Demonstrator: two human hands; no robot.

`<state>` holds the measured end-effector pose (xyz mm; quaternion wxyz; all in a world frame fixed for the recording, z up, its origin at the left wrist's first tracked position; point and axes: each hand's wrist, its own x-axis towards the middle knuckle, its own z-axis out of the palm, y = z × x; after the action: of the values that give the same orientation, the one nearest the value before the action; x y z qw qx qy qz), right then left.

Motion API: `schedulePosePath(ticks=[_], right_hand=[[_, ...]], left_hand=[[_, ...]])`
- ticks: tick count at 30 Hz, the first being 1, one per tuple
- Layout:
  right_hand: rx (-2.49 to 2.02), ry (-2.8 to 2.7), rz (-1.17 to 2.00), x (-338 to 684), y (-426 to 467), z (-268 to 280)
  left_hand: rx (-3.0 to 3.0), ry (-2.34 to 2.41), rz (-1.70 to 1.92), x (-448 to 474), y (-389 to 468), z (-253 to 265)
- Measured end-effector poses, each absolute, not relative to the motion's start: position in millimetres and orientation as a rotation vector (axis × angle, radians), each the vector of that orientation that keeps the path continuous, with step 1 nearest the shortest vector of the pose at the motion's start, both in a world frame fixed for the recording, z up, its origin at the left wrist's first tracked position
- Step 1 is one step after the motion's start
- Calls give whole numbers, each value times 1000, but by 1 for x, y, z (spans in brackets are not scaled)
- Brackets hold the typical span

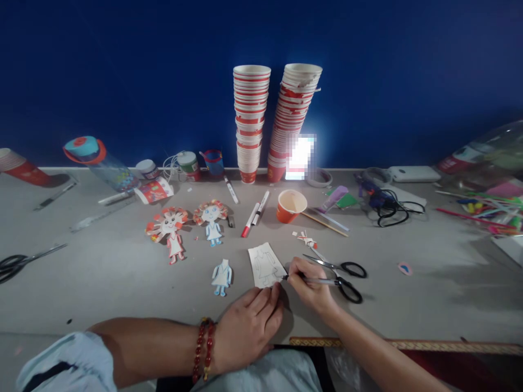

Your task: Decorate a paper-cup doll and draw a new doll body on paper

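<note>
A small white paper with a pencil-like outline of a dressed figure lies in front of me. My left hand rests flat at its lower edge, fingers stretched out. In my right hand is a slim pen, its tip touching the paper's lower right side. Black-handled scissors lie open beside and partly behind that hand. Left of the paper is a cut-out body in a blue-edged dress. Two paper dolls with orange-fringed heads, one red-dressed and one blue-dressed, lie farther off.
Two tall paper-cup stacks stand against the blue wall. An orange cup, a red-capped marker and paper scraps are beyond the paper. Other scissors lie far left, a glue gun and coloured sticks to the right.
</note>
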<state>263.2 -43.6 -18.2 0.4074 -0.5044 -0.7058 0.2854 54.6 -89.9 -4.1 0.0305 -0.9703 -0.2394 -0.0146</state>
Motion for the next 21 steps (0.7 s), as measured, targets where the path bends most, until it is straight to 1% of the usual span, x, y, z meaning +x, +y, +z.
schedulePosePath(ticks=[21], right_hand=[[-1269, -1807, 717, 265, -44, -19]], left_hand=[[-2993, -736, -53, 54, -89, -5]])
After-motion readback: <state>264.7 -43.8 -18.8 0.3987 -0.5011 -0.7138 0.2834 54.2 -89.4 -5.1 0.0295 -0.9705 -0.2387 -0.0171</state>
